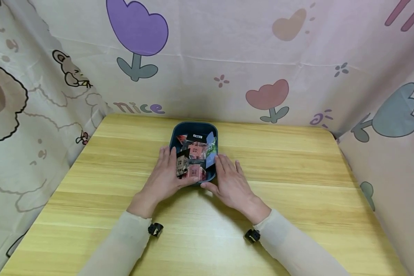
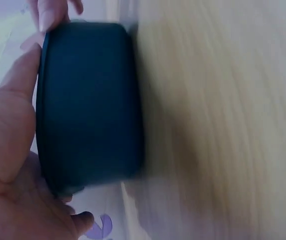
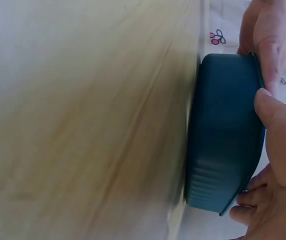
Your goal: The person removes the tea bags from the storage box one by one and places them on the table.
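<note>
A dark teal plastic bin (image 1: pixel 193 124) with rounded corners is on the wooden table near its back edge. Several small packets lie inside: a pink-labelled one (image 1: pixel 195 151), another with a pink label (image 1: pixel 194 171), a dark one (image 1: pixel 181 163) at the left and a light blue one (image 1: pixel 210 155) along the right wall. My left hand (image 1: pixel 160 180) holds the bin's left side, its thumb across the near rim. At the right side my right hand (image 1: pixel 232 188) grips the near corner, thumb at the front rim (image 3: pixel 261 107) and fingertips along the side.
The pale wooden tabletop (image 1: pixel 296 168) spreads out on both sides of the bin. A printed curtain (image 1: pixel 200 46) hangs right behind the back edge and also along the left and right. Small black devices (image 1: pixel 155 229) sit at both wrists.
</note>
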### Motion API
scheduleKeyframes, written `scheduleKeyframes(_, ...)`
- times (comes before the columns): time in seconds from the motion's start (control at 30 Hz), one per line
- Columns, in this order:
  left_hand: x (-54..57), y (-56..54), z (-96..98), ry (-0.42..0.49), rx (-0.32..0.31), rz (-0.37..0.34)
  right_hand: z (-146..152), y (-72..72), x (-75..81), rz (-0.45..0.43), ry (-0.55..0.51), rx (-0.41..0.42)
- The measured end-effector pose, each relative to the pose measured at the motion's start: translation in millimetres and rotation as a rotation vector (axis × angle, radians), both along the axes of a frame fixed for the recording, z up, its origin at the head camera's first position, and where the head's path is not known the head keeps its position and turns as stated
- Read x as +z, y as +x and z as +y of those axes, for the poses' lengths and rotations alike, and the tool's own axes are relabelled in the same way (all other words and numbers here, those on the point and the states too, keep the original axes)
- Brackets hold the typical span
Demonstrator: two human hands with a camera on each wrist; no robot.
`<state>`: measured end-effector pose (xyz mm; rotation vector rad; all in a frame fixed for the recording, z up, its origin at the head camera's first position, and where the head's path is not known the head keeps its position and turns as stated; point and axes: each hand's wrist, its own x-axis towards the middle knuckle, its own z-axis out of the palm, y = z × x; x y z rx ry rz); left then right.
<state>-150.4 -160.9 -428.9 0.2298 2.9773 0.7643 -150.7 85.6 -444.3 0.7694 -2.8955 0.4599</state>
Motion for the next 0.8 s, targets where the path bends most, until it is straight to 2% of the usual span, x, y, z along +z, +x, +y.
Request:
scheduleKeyframes(0.3, -5.8, -5.8, -15.3, -0.079, -0.009, -0.035, 8.0, -3.7, 2.1, -0.039, 0.031, -0.023)
scheduleKeyframes(0.6, -8.1, -8.2, -5.8, -0.075, -0.052, -0.019, 20.9, -3.8, 3.6, -0.069, 0.024, -0.036)
scheduleKeyframes(0.8, -8.5, -7.7, -1.1, -0.086, -0.056, -0.016, 25.8, -3.0, 5.2, -0.07, 0.009, -0.025)
